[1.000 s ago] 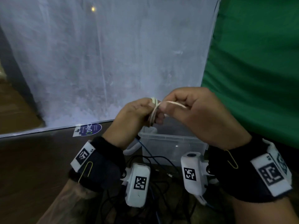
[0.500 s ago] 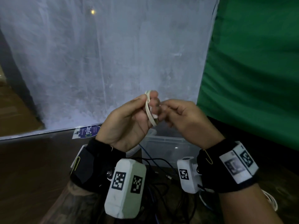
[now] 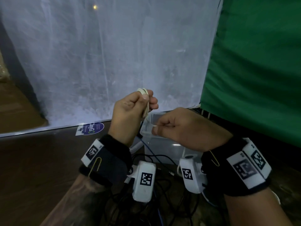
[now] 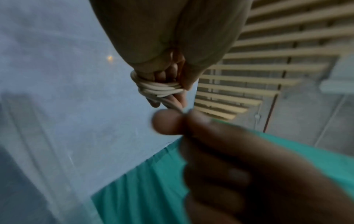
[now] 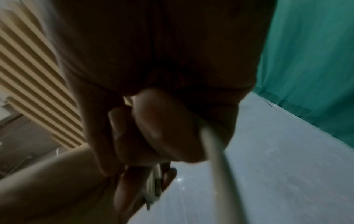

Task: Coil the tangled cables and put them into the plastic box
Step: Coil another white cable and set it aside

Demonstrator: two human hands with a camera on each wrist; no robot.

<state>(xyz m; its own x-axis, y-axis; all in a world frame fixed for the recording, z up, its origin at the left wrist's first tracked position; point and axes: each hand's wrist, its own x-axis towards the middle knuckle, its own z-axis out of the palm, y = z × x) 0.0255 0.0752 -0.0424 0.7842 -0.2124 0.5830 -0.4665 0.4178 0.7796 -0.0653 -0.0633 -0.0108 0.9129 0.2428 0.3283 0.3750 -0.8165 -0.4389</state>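
My left hand (image 3: pixel 145 101) is raised above the table and holds a thin white cable (image 3: pixel 143 92) wound in several loops round its fingers; the coil (image 4: pixel 160 89) shows plainly in the left wrist view. My right hand (image 3: pixel 156 128) is lower and to the right, pinching the cable's free end (image 5: pixel 212 145) between thumb and forefinger, the strand taut between the hands. A clear plastic box (image 3: pixel 164 141) stands on the table just behind and below both hands. Tangled black and blue cables (image 3: pixel 162 207) lie on the table near my wrists.
A white netted curtain (image 3: pixel 105 59) hangs behind the dark wooden table (image 3: pixel 32 160), and a green cloth (image 3: pixel 260 62) hangs at the right. A blue round sticker (image 3: pixel 92 128) lies at the table's far edge.
My right hand has dropped down and to the right, away from the left, drawing the cable's end out. My left hand has risen slightly, still holding the coil.
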